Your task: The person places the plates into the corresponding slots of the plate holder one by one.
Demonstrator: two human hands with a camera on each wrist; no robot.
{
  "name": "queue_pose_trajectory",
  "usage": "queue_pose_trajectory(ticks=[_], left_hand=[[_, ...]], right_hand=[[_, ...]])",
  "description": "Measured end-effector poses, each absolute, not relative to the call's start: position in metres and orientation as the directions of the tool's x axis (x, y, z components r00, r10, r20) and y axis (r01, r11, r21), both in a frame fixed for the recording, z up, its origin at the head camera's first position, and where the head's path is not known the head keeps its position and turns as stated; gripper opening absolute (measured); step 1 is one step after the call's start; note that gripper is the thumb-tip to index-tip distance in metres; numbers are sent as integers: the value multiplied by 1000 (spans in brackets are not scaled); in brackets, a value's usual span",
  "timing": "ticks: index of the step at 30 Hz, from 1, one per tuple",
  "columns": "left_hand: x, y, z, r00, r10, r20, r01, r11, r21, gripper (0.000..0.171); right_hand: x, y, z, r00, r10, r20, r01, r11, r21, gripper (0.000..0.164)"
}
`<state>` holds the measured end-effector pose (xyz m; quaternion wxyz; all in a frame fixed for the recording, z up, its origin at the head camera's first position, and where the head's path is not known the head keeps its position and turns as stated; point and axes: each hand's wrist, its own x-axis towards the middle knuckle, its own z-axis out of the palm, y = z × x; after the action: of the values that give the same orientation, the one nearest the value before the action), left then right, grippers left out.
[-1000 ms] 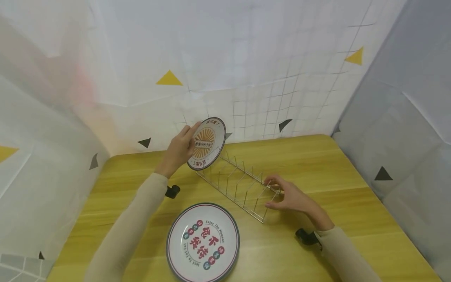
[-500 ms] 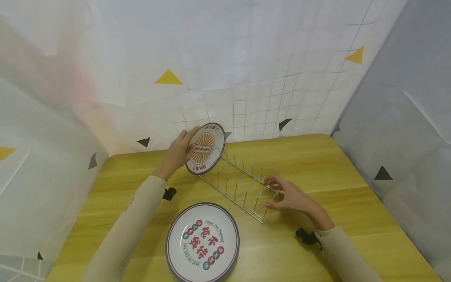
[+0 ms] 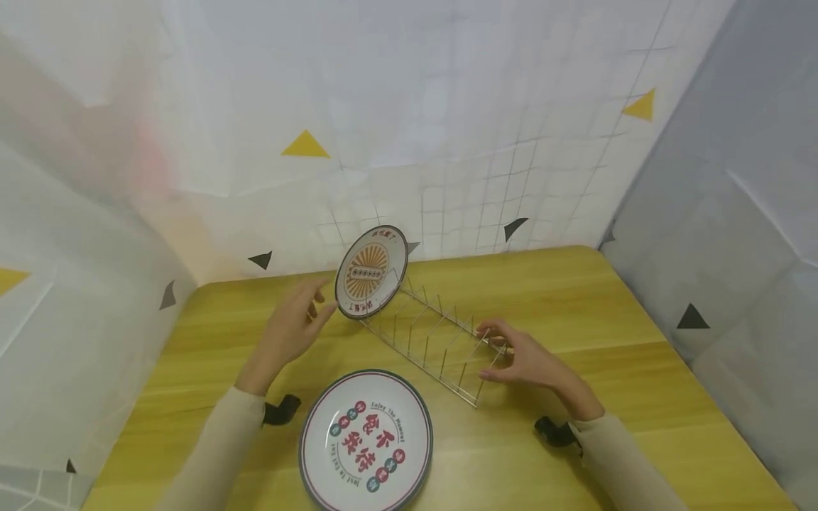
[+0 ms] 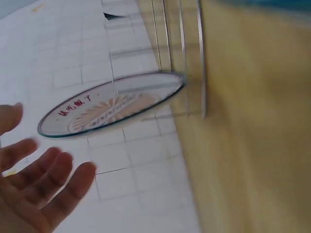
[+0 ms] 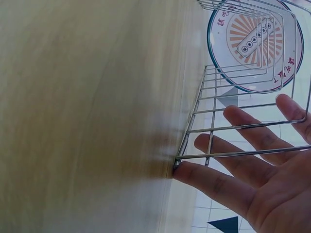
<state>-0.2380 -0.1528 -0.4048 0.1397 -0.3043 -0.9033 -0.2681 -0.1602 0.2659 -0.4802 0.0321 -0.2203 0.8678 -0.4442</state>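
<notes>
A round white plate [image 3: 375,264] with an orange sunburst print stands tilted in the far left end of a wire dish rack [image 3: 418,363]. Just left of that plate, my left hand [image 3: 290,330] is apart from it, fingers loosely bent and holding nothing. The left wrist view shows a gap between those fingertips [image 4: 83,175] and the plate's rim. My right hand [image 3: 527,358] grips the rack's near right end, thumb on the front side and fingers round the back. Seen from the right wrist, the fingers [image 5: 214,182] lie behind the end wires.
A stack of larger white plates [image 3: 366,440] with red lettering and dark rims lies at the table's front, left of the rack. White sheet walls [image 3: 447,177] rise behind and beside the wooden table [image 3: 607,383].
My left hand has let go of the sunburst plate and drawn back down and left. The plate, lowered slightly earlier, stays in the rack. My right hand keeps its place on the rack.
</notes>
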Motion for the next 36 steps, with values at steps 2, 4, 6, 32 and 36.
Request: queue_pose_trajectory(ticks=[2, 4, 6, 32, 36], left_hand=[[-216, -164, -417, -772, 522, 362, 635, 636, 438, 46], [-196, -175, -431, -776, 565, 279, 622, 618, 480, 44], [-179, -185, -444, -784, 592, 187, 588, 610, 531, 47], [-141, -207, -449, -865, 499, -47, 349, 668, 657, 42], [-142, -208, -435, -857, 515, -13, 366, 627, 687, 41]], right_hand=[[-160, 266, -478, -902, -408, 143, -353, 505, -788, 72], [-160, 266, -476, -903, -406, 144, -351, 501, -791, 73], [-161, 266, -475, -901, -409, 147, -357, 506, -785, 73], [-162, 266, -480, -910, -397, 118, -335, 538, -774, 74], [-163, 266, -483, -909, -399, 118, -335, 536, -775, 74]])
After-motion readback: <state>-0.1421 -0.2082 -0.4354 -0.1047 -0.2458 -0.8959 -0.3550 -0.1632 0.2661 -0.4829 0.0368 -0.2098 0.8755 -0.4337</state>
